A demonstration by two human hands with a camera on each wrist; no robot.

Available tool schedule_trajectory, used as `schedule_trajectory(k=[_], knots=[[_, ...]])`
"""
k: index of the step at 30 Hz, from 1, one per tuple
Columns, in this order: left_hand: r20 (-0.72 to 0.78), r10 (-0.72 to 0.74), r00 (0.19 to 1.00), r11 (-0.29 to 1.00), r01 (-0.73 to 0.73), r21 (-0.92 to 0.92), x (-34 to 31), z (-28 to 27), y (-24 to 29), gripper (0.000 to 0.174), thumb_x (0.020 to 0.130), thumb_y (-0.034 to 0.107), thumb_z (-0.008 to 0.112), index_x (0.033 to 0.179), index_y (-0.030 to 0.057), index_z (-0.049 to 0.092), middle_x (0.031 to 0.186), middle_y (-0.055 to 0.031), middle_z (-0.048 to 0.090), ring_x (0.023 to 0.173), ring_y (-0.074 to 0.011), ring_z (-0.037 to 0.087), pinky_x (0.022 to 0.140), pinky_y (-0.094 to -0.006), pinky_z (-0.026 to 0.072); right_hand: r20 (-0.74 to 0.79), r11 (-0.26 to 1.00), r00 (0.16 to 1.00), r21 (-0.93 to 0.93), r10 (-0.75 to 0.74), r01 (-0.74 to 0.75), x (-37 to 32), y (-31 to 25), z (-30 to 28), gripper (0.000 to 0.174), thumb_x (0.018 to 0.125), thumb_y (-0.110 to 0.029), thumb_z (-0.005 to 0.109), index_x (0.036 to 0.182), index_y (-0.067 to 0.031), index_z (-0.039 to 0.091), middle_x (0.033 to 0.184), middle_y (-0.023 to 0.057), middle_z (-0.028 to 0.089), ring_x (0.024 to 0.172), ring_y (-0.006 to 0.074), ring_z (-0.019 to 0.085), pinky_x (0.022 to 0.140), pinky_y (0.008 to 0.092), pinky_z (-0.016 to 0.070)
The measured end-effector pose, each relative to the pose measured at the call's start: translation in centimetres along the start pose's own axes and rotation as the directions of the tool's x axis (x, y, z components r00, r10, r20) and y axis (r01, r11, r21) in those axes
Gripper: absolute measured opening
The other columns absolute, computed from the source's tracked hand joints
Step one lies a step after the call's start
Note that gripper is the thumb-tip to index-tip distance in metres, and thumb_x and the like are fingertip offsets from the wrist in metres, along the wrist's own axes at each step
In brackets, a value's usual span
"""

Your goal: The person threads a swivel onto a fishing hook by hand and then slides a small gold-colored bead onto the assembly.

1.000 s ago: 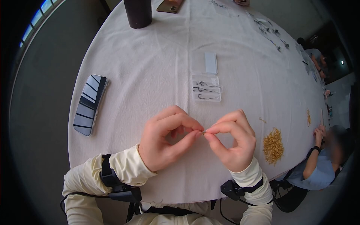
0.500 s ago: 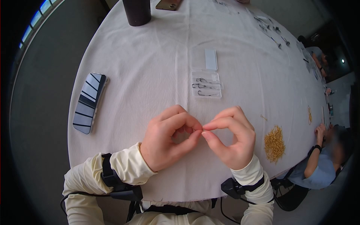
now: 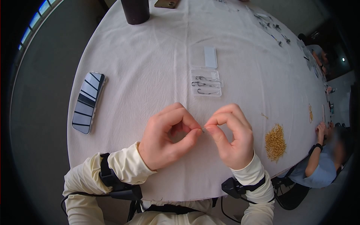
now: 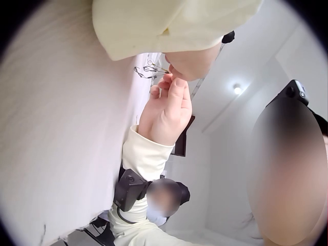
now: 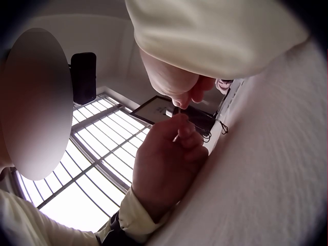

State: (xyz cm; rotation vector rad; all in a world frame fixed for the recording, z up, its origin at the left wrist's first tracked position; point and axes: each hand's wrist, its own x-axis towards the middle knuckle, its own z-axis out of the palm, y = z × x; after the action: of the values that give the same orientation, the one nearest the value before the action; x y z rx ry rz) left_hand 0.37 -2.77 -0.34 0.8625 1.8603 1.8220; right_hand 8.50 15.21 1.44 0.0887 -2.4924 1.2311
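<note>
In the head view my left hand (image 3: 168,137) and right hand (image 3: 233,138) meet above the cloth, thumbs and index fingers pinching. Between their fingertips runs a thin, small metal piece (image 3: 203,129), partly hidden by the fingers. Its golden middle (image 5: 179,109) shows in the right wrist view between my two pinches; I cannot tell its exact kind. Beyond the hands lies an open clear plastic box (image 3: 215,94) holding several dark fish hooks (image 3: 206,84). A pile of small gold-coloured metal pieces (image 3: 275,142) lies right of my right hand, with a single gold piece (image 3: 264,116) apart from it.
A phone (image 3: 88,103) lies at the left table edge. A dark cup (image 3: 135,12) and another phone (image 3: 167,3) stand or lie at the far side. Dark wire items (image 3: 277,35) are spread at the far right. Another person (image 3: 313,165) sits at the right edge.
My fingertips were closer together half a second ago, covering the piece; now they are slightly apart and it shows between them. The right hand has shifted slightly. The view has tilted a little.
</note>
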Motion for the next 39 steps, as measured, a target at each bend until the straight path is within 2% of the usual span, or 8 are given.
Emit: schedule_trajectory(k=[8, 11, 14, 19, 26, 28, 34, 39], knots=[[-0.025, -0.089, 0.996, 0.995, 0.087, -0.052, 0.1, -0.1, -0.3, 0.008, 0.083, 0.008, 0.069, 0.083, 0.0034, 0.062, 0.081, -0.002, 0.054, 0.065, -0.0084, 0.046, 0.059, -0.0243, 0.0384, 0.009, 1.0, 1.0, 0.017, 0.006, -0.006, 0.1, 0.0, -0.2, 0.008, 0.083, -0.002, 0.072, 0.085, -0.004, 0.064, 0.088, 0.0064, 0.059, 0.082, 0.0235, 0.058, 0.076, 0.0328, 0.045], [-0.032, -0.036, 0.999, 0.997, 0.033, -0.074, 0.2, -0.2, -0.4, 0.01, 0.082, 0.01, 0.07, 0.087, 0.0037, 0.065, 0.081, -0.0019, 0.055, 0.065, -0.0085, 0.045, 0.058, -0.0247, 0.0381, 0.032, 0.999, 0.999, 0.032, -0.006, 0.005, 0.2, 0.1, -0.2, 0.009, 0.083, -0.002, 0.071, 0.085, -0.0037, 0.063, 0.088, 0.0066, 0.059, 0.081, 0.0237, 0.057, 0.075, 0.033, 0.0447], [0.061, 0.059, 0.996, 0.992, -0.066, 0.104, 0.4, -0.3, 0.4, 0.005, 0.091, 0.005, 0.064, 0.094, 0.0016, 0.064, 0.088, -0.0024, 0.057, 0.071, -0.0069, 0.048, 0.062, -0.0225, 0.0374, 0.045, 0.999, 0.999, 0.035, -0.03, 0.028, 0.2, 0.3, -0.2, 0.009, 0.083, -0.002, 0.07, 0.085, -0.0038, 0.062, 0.087, 0.0068, 0.058, 0.081, 0.0242, 0.057, 0.076, 0.0333, 0.0439], [0.084, -0.063, 0.994, 0.997, 0.059, 0.053, 0.1, -0.2, 0.3, 0.008, 0.093, 0.006, 0.068, 0.097, -0.0004, 0.064, 0.089, -0.003, 0.058, 0.076, -0.0075, 0.052, 0.066, -0.0229, 0.0414, 0.069, 0.999, 0.997, 0.023, -0.044, 0.043, 0.2, 0.5, -0.3, 0.009, 0.084, -0.003, 0.069, 0.085, -0.0042, 0.06, 0.087, 0.0071, 0.057, 0.081, 0.025, 0.056, 0.078, 0.0336, 0.0422], [0.137, -0.07, 0.988, 0.993, 0.082, -0.083, 0.3, -0.4, 0.1, 0.009, 0.097, 0.01, 0.062, 0.094, 0.0009, 0.061, 0.09, -0.0014, 0.057, 0.077, -0.0068, 0.049, 0.068, -0.023, 0.0407, 0.069, 0.992, 0.992, -0.061, -0.102, 0.106, 0.3, 0.5, -0.3, 0.012, 0.082, -0.001, 0.069, 0.086, -0.005, 0.059, 0.087, 0.0064, 0.056, 0.081, 0.0248, 0.054, 0.075, 0.035, 0.0409], [0.231, -0.193, 0.953, 0.953, 0.238, -0.185, 0.4, -0.7, 0.7, 0.014, 0.101, 0.016, 0.057, 0.096, 0.0021, 0.059, 0.089, -0.0002, 0.055, 0.079, -0.007, 0.047, 0.071, -0.0231, 0.0395, 0.052, 0.988, 0.99, -0.074, -0.131, 0.134, 0.3, 0.5, -0.3, 0.013, 0.081, -0.001, 0.07, 0.085, -0.0053, 0.059, 0.087, 0.0059, 0.056, 0.08, 0.0246, 0.054, 0.074, 0.0352, 0.0405], [0.373, -0.302, 0.877, 0.802, 0.446, -0.399, 1.5, -1.2, 1.3, 0.022, 0.102, 0.027, 0.054, 0.096, 0.0061, 0.058, 0.089, 0.0028, 0.051, 0.077, -0.0072, 0.04, 0.072, -0.0244, 0.0364, -0.002, 0.99, 0.991, -0.048, -0.131, 0.131, 0.4, 0.6, 0.1, 0.014, 0.08, -0.001, 0.071, 0.086, -0.0056, 0.06, 0.088, 0.0059, 0.057, 0.079, 0.0245, 0.055, 0.074, 0.0352, 0.0412], [0.378, -0.374, 0.847, 0.657, 0.53, -0.537, 1.6, -1.3, 0.7, 0.021, 0.101, 0.028, 0.054, 0.094, 0.0078, 0.056, 0.092, 0.0031, 0.049, 0.077, -0.0075, 0.038, 0.07, -0.0234, 0.0347, -0.036, 0.995, 0.994, -0.017, -0.104, 0.103, 0.3, 0.7, 0.3, 0.014, 0.079, 0.0, 0.071, 0.087, -0.0063, 0.061, 0.088, 0.0057, 0.058, 0.081, 0.0243, 0.056, 0.076, 0.0347, 0.0421]])
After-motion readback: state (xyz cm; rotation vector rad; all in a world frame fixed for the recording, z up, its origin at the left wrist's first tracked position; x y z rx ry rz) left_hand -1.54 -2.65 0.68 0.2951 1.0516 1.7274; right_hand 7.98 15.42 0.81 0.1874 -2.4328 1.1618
